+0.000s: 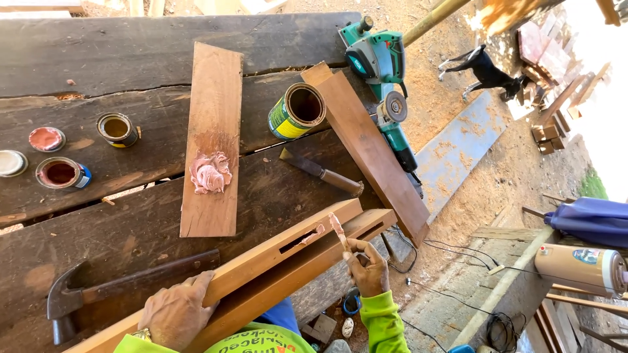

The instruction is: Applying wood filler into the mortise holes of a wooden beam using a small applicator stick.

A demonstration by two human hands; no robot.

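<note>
My left hand (175,312) presses down on a long light-wood rail (275,258) with a slot cut in it, lying across the dark plank workbench (131,59). My right hand (367,267) pinches a thin spreader stick (337,230) tipped with pink putty, its tip at the rail's slot, where a pink smear (313,235) shows. A flat board (212,140) in the middle of the bench carries a lump of pink putty (210,173).
A hammer (98,291) lies at the bench's front left. Small open tins (118,129) and lids sit at the left. A green can (296,111), a chisel (322,173), a leaning plank (373,153), a planer (376,55) and a grinder (394,127) crowd the right. A goat (487,72) stands on the sawdust ground.
</note>
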